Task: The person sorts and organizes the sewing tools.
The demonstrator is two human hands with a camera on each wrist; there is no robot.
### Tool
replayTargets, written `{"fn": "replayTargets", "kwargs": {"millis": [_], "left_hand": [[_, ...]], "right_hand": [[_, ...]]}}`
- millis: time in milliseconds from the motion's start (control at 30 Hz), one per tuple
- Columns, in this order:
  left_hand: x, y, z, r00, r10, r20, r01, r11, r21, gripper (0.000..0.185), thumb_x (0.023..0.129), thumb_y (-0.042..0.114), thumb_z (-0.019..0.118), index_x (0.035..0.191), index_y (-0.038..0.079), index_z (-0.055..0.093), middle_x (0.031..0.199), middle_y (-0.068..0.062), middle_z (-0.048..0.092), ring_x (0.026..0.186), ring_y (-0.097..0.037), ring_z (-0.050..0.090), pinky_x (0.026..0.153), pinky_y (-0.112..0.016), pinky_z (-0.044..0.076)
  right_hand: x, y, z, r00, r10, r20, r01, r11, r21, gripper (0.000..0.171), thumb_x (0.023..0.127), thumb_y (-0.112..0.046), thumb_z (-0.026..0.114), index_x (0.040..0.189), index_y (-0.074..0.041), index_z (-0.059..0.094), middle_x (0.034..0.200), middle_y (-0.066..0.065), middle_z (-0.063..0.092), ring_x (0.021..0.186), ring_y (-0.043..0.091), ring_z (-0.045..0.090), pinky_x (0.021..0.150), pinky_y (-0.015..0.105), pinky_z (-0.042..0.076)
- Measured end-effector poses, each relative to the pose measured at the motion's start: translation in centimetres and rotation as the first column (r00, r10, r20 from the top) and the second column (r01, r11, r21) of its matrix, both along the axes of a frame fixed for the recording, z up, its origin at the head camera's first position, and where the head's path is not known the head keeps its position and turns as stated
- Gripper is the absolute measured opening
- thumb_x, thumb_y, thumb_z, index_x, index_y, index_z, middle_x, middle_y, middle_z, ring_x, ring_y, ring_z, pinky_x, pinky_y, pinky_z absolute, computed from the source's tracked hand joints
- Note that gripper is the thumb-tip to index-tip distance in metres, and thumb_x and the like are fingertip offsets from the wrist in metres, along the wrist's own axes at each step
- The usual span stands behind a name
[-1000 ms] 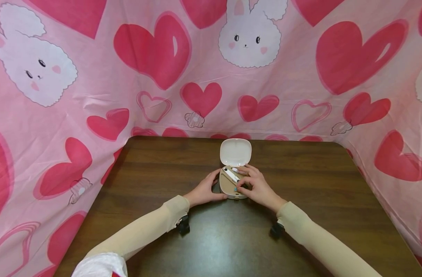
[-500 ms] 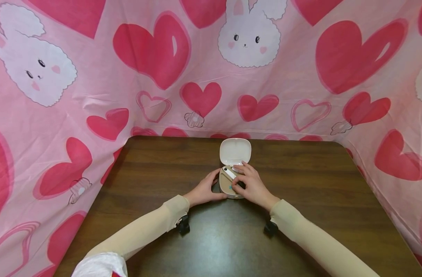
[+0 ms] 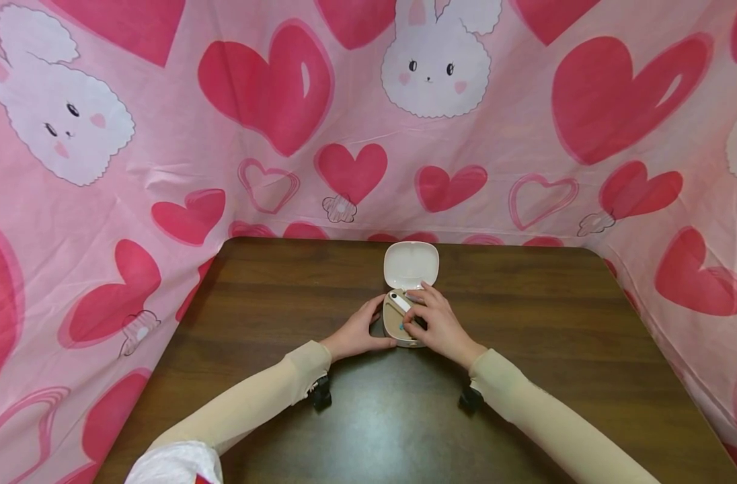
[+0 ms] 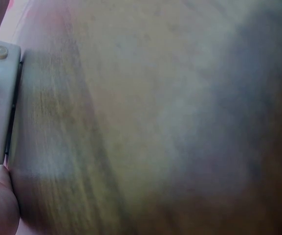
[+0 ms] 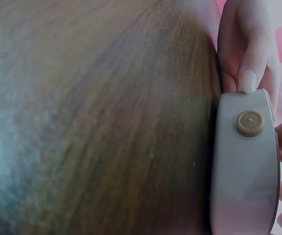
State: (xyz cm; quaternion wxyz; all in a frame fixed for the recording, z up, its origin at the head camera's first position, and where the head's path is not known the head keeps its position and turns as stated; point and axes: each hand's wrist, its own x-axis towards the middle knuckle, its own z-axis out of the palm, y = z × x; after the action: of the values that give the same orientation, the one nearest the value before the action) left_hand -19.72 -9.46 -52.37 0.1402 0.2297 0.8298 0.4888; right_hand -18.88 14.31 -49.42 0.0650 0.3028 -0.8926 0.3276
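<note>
A small off-white case [image 3: 408, 343] stands with its lid [image 3: 411, 265] raised behind it. Its tan inside holds a slim white tool [image 3: 399, 301] with a dark round spot at one end. My left hand [image 3: 359, 334] grips the case's left side, thumb at the front corner. Over the case's right part is my right hand [image 3: 441, 327], thumb and index finger together at a tiny teal piece [image 3: 401, 327], which they seem to pinch. Its other fingers reach towards the hinge. In the right wrist view a round button-like knob [image 5: 250, 123] shows on the case's front.
The case stands on a dark brown wooden table [image 3: 296, 296] near its far edge. A pink cloth [image 3: 368, 101] printed with hearts and rabbits hangs behind the table and along both sides.
My right hand has shifted slightly left over the case, and the teal piece with it, covering more of the white tool. My left hand and the case have stayed in place.
</note>
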Motion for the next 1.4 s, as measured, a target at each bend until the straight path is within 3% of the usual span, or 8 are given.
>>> {"fn": "replayTargets", "kwargs": {"millis": [200,500,867,1067,1400], "left_hand": [[0.1,0.0,0.2,1.0,-0.003,0.006,0.003,1.0,-0.003,0.102,0.085,0.021,0.088,0.164,0.009,0.024,0.165,-0.013,0.031,0.15,-0.023,0.037,0.121,-0.034,0.037],[0.1,0.0,0.0,1.0,-0.001,0.002,0.001,1.0,0.011,0.101,0.085,0.02,0.088,0.163,0.007,0.025,0.164,-0.015,0.032,0.15,-0.025,0.038,0.121,-0.036,0.038],[0.0,0.0,0.0,1.0,0.004,0.006,-0.004,1.0,0.009,0.102,0.084,0.021,0.088,0.163,0.006,0.025,0.164,-0.016,0.032,0.149,-0.027,0.038,0.121,-0.037,0.039],[0.1,-0.1,0.4,1.0,0.004,0.01,-0.004,1.0,0.01,0.102,0.083,0.02,0.089,0.163,0.007,0.026,0.164,-0.015,0.032,0.15,-0.026,0.038,0.121,-0.037,0.038],[0.0,-0.1,0.0,1.0,0.003,0.01,-0.003,1.0,-0.002,0.103,0.083,0.024,0.089,0.163,0.008,0.025,0.164,-0.014,0.032,0.149,-0.025,0.038,0.121,-0.035,0.038]], "right_hand": [[0.0,-0.1,0.0,1.0,0.008,-0.007,-0.008,1.0,0.001,0.008,0.088,-0.015,0.082,0.089,-0.018,0.075,0.143,0.018,0.059,0.15,0.047,0.03,0.119,0.072,0.024],[-0.2,0.4,0.3,1.0,-0.004,-0.005,0.003,0.997,-0.076,0.004,0.093,-0.014,0.078,0.091,-0.014,0.075,0.141,0.02,0.059,0.148,0.048,0.032,0.118,0.072,0.026],[-0.8,2.4,0.7,0.998,-0.059,-0.01,0.056,0.977,-0.207,0.008,0.094,-0.005,0.076,0.1,-0.01,0.075,0.136,0.017,0.061,0.133,0.039,0.046,0.111,0.061,0.04],[-1.4,3.6,1.4,0.993,-0.115,0.011,0.114,0.962,-0.25,0.007,0.096,-0.005,0.073,0.103,-0.006,0.075,0.133,0.018,0.064,0.127,0.037,0.051,0.104,0.058,0.045],[-3.1,5.8,2.6,0.973,-0.218,0.072,0.23,0.92,-0.317,0.011,0.1,-0.008,0.068,0.106,0.0,0.073,0.135,0.022,0.062,0.129,0.038,0.052,0.105,0.062,0.043]]}}
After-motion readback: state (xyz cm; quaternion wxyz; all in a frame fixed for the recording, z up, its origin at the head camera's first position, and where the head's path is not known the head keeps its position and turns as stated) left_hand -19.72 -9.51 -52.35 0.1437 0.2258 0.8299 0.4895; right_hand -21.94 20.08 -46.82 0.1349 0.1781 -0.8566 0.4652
